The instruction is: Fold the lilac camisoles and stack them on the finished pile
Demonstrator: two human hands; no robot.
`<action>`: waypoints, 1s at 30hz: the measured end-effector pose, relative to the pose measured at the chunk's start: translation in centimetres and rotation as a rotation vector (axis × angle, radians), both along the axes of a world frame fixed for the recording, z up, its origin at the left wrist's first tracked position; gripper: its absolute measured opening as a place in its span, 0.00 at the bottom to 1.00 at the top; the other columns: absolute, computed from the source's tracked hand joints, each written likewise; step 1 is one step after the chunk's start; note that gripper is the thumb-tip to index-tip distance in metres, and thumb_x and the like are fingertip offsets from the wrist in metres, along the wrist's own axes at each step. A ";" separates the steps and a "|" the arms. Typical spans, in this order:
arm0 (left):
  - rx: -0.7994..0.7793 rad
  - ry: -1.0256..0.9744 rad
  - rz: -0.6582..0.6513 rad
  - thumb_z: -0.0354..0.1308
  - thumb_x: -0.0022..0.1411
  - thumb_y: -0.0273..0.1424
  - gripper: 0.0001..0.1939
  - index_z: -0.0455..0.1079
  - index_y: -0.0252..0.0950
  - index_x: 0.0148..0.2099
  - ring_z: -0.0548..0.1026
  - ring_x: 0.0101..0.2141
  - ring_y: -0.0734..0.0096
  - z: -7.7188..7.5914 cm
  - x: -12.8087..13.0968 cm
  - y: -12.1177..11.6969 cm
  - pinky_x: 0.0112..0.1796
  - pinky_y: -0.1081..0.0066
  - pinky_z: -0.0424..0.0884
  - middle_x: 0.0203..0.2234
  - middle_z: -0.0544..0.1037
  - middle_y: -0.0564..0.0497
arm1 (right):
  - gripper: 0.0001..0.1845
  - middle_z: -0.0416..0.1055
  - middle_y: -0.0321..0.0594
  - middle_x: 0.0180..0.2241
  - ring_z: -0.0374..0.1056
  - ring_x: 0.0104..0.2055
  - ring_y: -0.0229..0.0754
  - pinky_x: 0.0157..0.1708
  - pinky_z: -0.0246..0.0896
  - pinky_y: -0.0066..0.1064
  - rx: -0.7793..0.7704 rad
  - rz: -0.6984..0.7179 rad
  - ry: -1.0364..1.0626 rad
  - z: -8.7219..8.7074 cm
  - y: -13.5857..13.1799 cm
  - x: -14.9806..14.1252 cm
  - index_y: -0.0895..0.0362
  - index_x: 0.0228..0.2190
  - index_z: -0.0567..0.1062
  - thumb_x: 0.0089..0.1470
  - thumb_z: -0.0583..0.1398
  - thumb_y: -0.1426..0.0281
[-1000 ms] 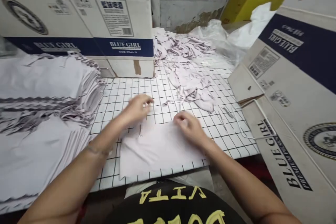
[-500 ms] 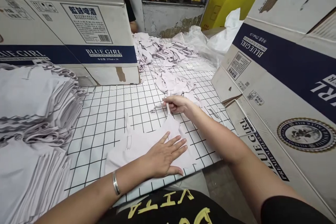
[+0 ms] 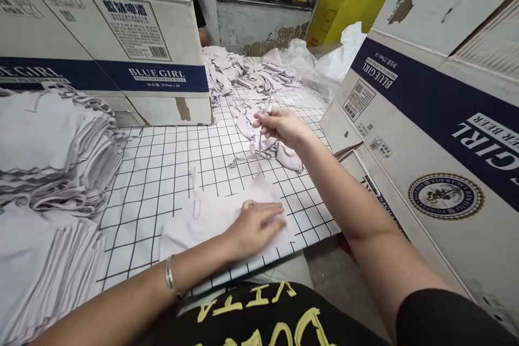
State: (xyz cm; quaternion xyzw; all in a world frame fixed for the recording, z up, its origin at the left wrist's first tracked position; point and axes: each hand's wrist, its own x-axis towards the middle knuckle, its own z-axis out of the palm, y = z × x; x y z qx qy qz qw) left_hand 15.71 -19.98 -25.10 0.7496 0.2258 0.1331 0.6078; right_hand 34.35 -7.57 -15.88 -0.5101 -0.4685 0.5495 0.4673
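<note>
A pale pink camisole [image 3: 217, 213] lies flat on the grid-patterned table cover [image 3: 158, 159] in front of me. My left hand [image 3: 257, 224] rests over its right part, holding nothing, with the fingers loosely bent, a little apart and slightly blurred. Above the cloth, my right hand [image 3: 279, 124] pinches the upper end of a thin shoulder strap [image 3: 259, 154] and pulls it up taut from the garment's right corner. The other strap [image 3: 195, 192] lies loose at the left, with its adjuster showing. Just past the right hand lies a crumpled pale pink garment [image 3: 287, 155].
Tall stacks of folded garments [image 3: 52, 140] stand at the left. A white carton [image 3: 162, 111] rises behind them, and another large carton [image 3: 389, 135] flanks the right side. Farther back are a heap of crumpled garments [image 3: 247, 73], clear plastic [image 3: 316, 67] and a yellow box [image 3: 344, 8].
My right hand has risen away from me, stretching the strap upward. My left hand has gone from lying flat and spread to tilted with bent fingers. The view has shifted slightly.
</note>
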 end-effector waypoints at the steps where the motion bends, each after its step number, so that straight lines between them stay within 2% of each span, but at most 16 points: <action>1: -0.176 -0.056 0.062 0.39 0.66 0.55 0.35 0.66 0.37 0.60 0.62 0.61 0.52 0.7 0.2 0.3 0.62 0.45 0.49 0.60 0.66 0.40 | 0.05 0.75 0.40 0.32 0.69 0.28 0.33 0.28 0.68 0.26 0.087 0.041 -0.012 -0.3 -3.1 -0.4 0.61 0.36 0.74 0.54 0.62 0.75; 3: -0.529 -0.176 0.125 0.31 0.67 0.55 0.38 0.69 0.33 0.56 0.71 0.54 0.53 1.9 0.7 1.1 0.54 0.50 0.65 0.53 0.73 0.36 | 0.11 0.75 0.40 0.35 0.72 0.37 0.39 0.40 0.71 0.35 0.129 0.180 -0.051 -1.4 -9.4 -1.1 0.59 0.38 0.75 0.51 0.65 0.74; 5: -0.884 -0.289 0.207 0.36 0.69 0.51 0.33 0.71 0.30 0.50 0.76 0.46 0.58 2.3 1.1 1.9 0.48 0.55 0.71 0.47 0.77 0.37 | 0.14 0.73 0.43 0.43 0.70 0.49 0.44 0.52 0.66 0.41 0.102 0.306 -0.008 -3.2 -15.1 -1.6 0.56 0.42 0.76 0.50 0.65 0.75; 6: -1.032 -0.328 0.262 0.41 0.70 0.47 0.27 0.72 0.30 0.47 0.77 0.42 0.61 2.4 1.3 2.3 0.47 0.57 0.73 0.44 0.78 0.38 | 0.16 0.71 0.42 0.46 0.68 0.52 0.45 0.54 0.64 0.43 0.078 0.298 0.065 -4.2 -17.2 -1.9 0.55 0.43 0.75 0.51 0.64 0.74; 8: -1.178 -0.364 0.332 0.47 0.70 0.37 0.17 0.72 0.30 0.44 0.78 0.37 0.67 2.2 1.7 2.7 0.44 0.61 0.74 0.40 0.79 0.41 | 0.17 0.68 0.40 0.49 0.68 0.52 0.44 0.54 0.64 0.44 0.022 0.148 0.259 -6.2 -20.1 -2.2 0.51 0.45 0.73 0.53 0.63 0.73; 10: -1.198 -0.375 0.343 0.50 0.69 0.31 0.13 0.72 0.29 0.42 0.78 0.36 0.67 2.0 2.0 2.8 0.43 0.62 0.74 0.38 0.79 0.42 | 0.15 0.68 0.38 0.48 0.70 0.46 0.41 0.47 0.70 0.41 -0.065 -0.056 0.414 -7.6 -21.1 -2.4 0.49 0.44 0.70 0.54 0.62 0.70; 12: -1.155 -0.353 0.341 0.51 0.68 0.30 0.12 0.73 0.27 0.39 0.78 0.37 0.65 2.1 2.2 3.0 0.43 0.63 0.74 0.36 0.78 0.40 | 0.14 0.70 0.39 0.45 0.72 0.41 0.39 0.40 0.72 0.36 -0.187 -0.113 0.448 -8.2 -20.9 -2.3 0.51 0.44 0.69 0.55 0.62 0.69; 15: -1.116 -0.269 0.342 0.52 0.67 0.30 0.12 0.73 0.28 0.37 0.77 0.39 0.64 2.6 2.3 3.7 0.43 0.63 0.75 0.37 0.79 0.40 | 0.17 0.74 0.44 0.42 0.73 0.36 0.38 0.32 0.70 0.27 -0.379 0.103 0.373 -8.1 -19.8 -1.8 0.57 0.46 0.70 0.55 0.63 0.69; 18: -1.115 -0.241 0.333 0.51 0.67 0.30 0.12 0.74 0.29 0.37 0.77 0.40 0.62 2.9 2.2 4.7 0.42 0.62 0.75 0.38 0.79 0.39 | 0.17 0.76 0.49 0.41 0.74 0.34 0.38 0.31 0.70 0.27 -0.483 0.287 0.377 -7.9 -18.8 -1.1 0.61 0.47 0.72 0.59 0.60 0.64; 21: -1.100 -0.255 0.321 0.51 0.67 0.31 0.13 0.74 0.28 0.39 0.77 0.42 0.59 2.8 2.0 5.4 0.43 0.60 0.75 0.39 0.79 0.38 | 0.20 0.76 0.50 0.39 0.74 0.36 0.40 0.36 0.71 0.31 -0.529 0.322 0.428 -8.2 -18.0 -0.6 0.63 0.46 0.74 0.61 0.57 0.61; 25: -1.094 -0.285 0.301 0.49 0.67 0.29 0.12 0.73 0.28 0.40 0.77 0.43 0.60 2.5 1.7 6.0 0.45 0.60 0.73 0.39 0.79 0.37 | 0.15 0.76 0.45 0.35 0.74 0.36 0.39 0.39 0.71 0.31 -0.549 0.308 0.366 -8.7 -17.2 0.2 0.64 0.41 0.76 0.54 0.64 0.66; 28: -1.032 -0.268 0.289 0.51 0.66 0.29 0.11 0.73 0.29 0.40 0.77 0.42 0.62 2.4 1.4 6.6 0.46 0.61 0.73 0.40 0.79 0.39 | 0.11 0.75 0.41 0.28 0.72 0.29 0.34 0.33 0.70 0.26 -0.509 0.366 0.247 -8.5 -16.7 0.5 0.64 0.32 0.77 0.49 0.68 0.68; 30: -0.872 -0.190 0.318 0.54 0.65 0.33 0.11 0.73 0.31 0.39 0.76 0.40 0.62 2.3 0.9 6.9 0.45 0.61 0.72 0.38 0.78 0.40 | 0.10 0.74 0.39 0.25 0.69 0.25 0.32 0.27 0.66 0.23 -0.467 0.430 0.201 -8.1 -16.3 0.7 0.63 0.29 0.77 0.47 0.69 0.70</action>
